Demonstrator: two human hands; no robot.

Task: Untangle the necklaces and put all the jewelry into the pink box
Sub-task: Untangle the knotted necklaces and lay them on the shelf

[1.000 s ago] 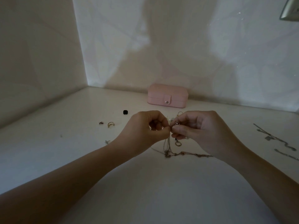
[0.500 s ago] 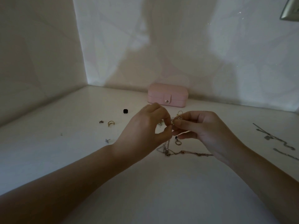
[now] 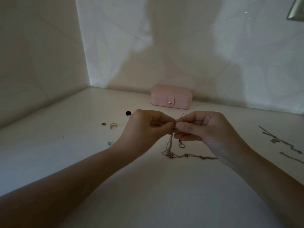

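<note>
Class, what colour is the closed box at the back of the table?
The box is pale pink, with a silver snap; head view shows it best.

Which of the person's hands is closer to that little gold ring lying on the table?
Left. The left hand sits just right of the gold ring, not touching; the right hand is farther right, beyond the left. Both pinch the tangled necklaces.

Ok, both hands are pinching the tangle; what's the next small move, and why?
Probably ease the pinches slightly apart to loosen the knot: the left hand and right hand pinch the tangled necklaces close together, and the strands hang bunched down to the table.
</note>
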